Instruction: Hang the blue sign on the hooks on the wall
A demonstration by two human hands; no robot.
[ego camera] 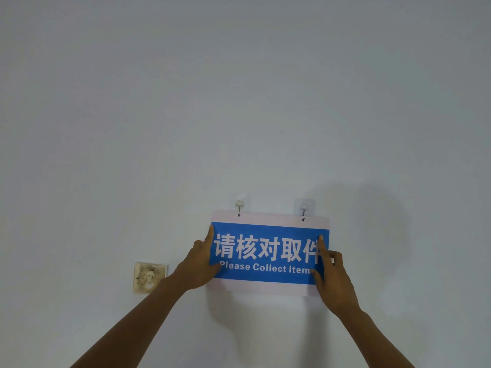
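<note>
The blue sign point(268, 277) with white Chinese characters and the English words "Please Collect Item" lies flat against the white wall. Its pale top border has two small holes, and the left hook point(239, 205) and the right hook point(304, 209) each pass through one. My left hand point(198, 264) grips the sign's left edge, thumb on the front, index finger pointing up along the edge. My right hand point(332, 277) grips the right edge, covering the end of the text, index finger raised on the blue face.
A stained, yellowed wall switch point(148, 277) sits to the left of the sign, just beyond my left wrist. The rest of the white wall point(239, 102) is bare. My shadow falls on the wall to the right of the sign.
</note>
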